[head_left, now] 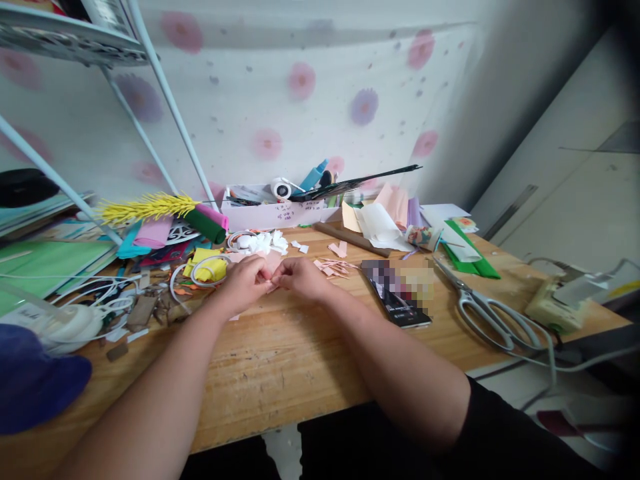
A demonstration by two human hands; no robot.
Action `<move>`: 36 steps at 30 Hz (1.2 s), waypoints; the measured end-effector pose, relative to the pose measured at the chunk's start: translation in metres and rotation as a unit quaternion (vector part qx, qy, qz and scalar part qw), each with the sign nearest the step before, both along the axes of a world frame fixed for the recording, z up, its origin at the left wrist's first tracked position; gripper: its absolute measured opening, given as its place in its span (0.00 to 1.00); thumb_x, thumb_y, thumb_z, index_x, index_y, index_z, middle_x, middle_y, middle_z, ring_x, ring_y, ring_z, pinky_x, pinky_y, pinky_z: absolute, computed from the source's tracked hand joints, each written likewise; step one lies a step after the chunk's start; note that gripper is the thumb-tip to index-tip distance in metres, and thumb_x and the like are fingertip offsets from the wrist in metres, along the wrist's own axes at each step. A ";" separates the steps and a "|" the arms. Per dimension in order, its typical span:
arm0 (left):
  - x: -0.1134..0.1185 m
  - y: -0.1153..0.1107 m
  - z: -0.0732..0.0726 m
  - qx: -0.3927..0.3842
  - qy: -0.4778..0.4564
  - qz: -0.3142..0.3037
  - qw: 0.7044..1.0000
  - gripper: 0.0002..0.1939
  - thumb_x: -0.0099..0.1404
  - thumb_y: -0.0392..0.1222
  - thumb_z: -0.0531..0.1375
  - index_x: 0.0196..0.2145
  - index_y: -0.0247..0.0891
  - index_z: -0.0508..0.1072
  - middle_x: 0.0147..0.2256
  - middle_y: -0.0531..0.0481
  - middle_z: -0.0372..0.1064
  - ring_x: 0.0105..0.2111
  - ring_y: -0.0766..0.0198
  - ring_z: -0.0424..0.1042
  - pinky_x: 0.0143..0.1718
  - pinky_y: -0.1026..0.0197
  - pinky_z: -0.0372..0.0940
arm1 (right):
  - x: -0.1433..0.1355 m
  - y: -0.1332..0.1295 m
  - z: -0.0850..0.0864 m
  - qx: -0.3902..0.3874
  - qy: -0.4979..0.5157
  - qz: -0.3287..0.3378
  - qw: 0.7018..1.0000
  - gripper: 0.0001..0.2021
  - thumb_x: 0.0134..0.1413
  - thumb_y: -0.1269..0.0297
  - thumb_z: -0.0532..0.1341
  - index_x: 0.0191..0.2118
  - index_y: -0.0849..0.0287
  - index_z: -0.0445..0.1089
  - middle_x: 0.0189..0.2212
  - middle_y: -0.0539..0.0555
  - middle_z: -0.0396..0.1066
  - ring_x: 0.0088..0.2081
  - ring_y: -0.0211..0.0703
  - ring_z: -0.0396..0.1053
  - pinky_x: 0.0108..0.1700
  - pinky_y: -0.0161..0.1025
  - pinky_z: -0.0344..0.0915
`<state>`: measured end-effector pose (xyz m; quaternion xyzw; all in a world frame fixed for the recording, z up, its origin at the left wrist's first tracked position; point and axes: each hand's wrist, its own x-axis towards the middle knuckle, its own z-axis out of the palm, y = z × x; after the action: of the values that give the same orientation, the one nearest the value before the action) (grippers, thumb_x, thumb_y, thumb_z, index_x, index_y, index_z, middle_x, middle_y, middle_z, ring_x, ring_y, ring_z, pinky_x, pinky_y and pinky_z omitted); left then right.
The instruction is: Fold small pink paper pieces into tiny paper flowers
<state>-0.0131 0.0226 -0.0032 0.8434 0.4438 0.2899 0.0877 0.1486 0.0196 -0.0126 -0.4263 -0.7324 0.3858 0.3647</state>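
Note:
My left hand (245, 283) and my right hand (300, 279) meet over the wooden table (280, 373), fingertips pinched close together. Between and just behind the fingers shows a pale pink piece of paper (271, 259); my fingers hide much of it. Beyond the left hand lies a heap of white paper scraps (263, 242), with a yellow crumpled piece of paper (206, 265) to its left. Right of the right hand are several thin pink paper strips (333, 268) and a small pink paper scrap (339, 249).
A phone (397, 293) and large scissors (487, 310) lie to the right. A brown roll (351, 239) lies behind, before a white box (280, 217) of tools. At left are tangled white cables (117, 303), a yellow fuzzy stem (150, 208) and a white rack (167, 100).

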 end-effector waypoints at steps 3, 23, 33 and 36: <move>0.000 0.001 -0.002 0.015 0.014 0.002 1.000 0.06 0.50 0.42 0.57 0.26 0.37 0.66 0.31 0.51 0.63 0.32 0.63 0.61 0.34 0.62 0.56 | -0.001 -0.001 0.000 0.075 -0.067 -0.042 0.994 0.04 0.42 0.68 0.57 0.26 0.62 0.67 0.22 0.47 0.66 0.24 0.30 0.60 0.26 0.28 0.52; 0.003 -0.003 0.004 0.057 0.024 0.034 0.997 0.04 0.52 0.39 0.55 0.22 0.38 0.63 0.28 0.52 0.65 0.32 0.63 0.62 0.34 0.61 0.55 | -0.004 -0.005 0.006 0.142 -0.078 -0.060 0.985 0.03 0.46 0.69 0.56 0.26 0.62 0.66 0.25 0.49 0.64 0.28 0.33 0.61 0.30 0.29 0.54; 0.004 -0.004 0.008 0.027 0.018 0.040 0.999 0.02 0.51 0.38 0.55 0.22 0.38 0.65 0.28 0.52 0.66 0.32 0.62 0.62 0.33 0.61 0.54 | -0.005 -0.010 0.007 0.231 -0.208 -0.113 0.944 0.08 0.50 0.65 0.52 0.30 0.60 0.66 0.31 0.53 0.65 0.32 0.37 0.61 0.33 0.32 0.54; 0.004 -0.004 0.007 0.043 0.032 0.054 0.997 0.03 0.49 0.37 0.56 0.21 0.38 0.64 0.28 0.51 0.65 0.32 0.61 0.62 0.34 0.60 0.53 | -0.007 -0.010 0.004 0.224 -0.218 -0.110 0.944 0.07 0.50 0.66 0.52 0.29 0.61 0.66 0.29 0.53 0.65 0.31 0.37 0.60 0.31 0.32 0.53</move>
<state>-0.0089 0.0182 0.0037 0.8297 0.4787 0.2863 0.0212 0.1420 0.0100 -0.0084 -0.4850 -0.8101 0.0670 0.3225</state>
